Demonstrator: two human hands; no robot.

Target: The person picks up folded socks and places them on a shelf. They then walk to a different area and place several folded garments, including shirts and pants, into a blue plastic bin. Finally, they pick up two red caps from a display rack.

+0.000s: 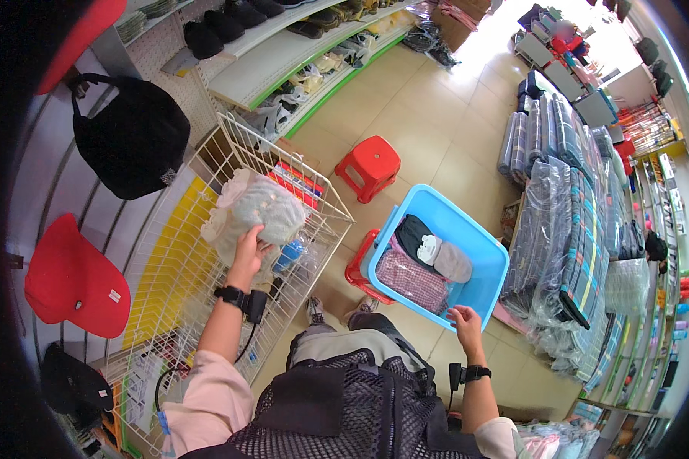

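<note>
My left hand (252, 252) touches a pale grey fabric hat with a scalloped brim (270, 207), over a white wire basket rack (321, 269); whether the fingers grip it is partly hidden. Below the hat lie a blue item (289, 255) and clear plastic packaging. My right hand (465, 321) is beside the near right rim of a blue plastic tub (476, 229), with nothing seen in its fingers. Inside the tub are a checked pink cloth item (410, 277) in clear wrap, a black item with a white animal-shaped patch (416, 235) and a grey fuzzy item (453, 262).
The tub rests on a red plastic stool (359, 269); another red stool (377, 158) stands beyond it. Caps, including a red one (77, 281), hang at the left. Shoe shelves (252, 69) stand ahead, wrapped plaid bedding (537, 229) at the right. A person (568, 43) is far off.
</note>
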